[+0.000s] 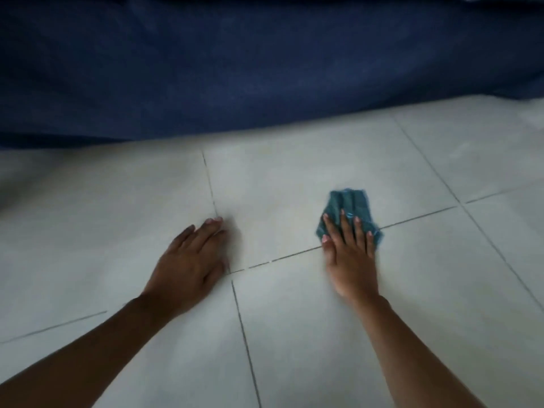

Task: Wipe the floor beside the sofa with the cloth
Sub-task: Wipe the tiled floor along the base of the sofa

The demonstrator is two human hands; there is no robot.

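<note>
Crumpled teal cloth (348,212) lies under my flat right hand (350,260), grip released; left hand (191,260) flat on pale tiled floor (294,334).

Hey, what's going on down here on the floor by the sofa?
A person is wiping the tiled floor in front of a dark blue sofa. The right hand lies flat, fingers spread, pressing a bunched teal cloth onto a tile close to a grout line. The left hand is empty and rests palm down on the floor, apparently for support. The cloth sits a little way out from the sofa's edge.
</note>
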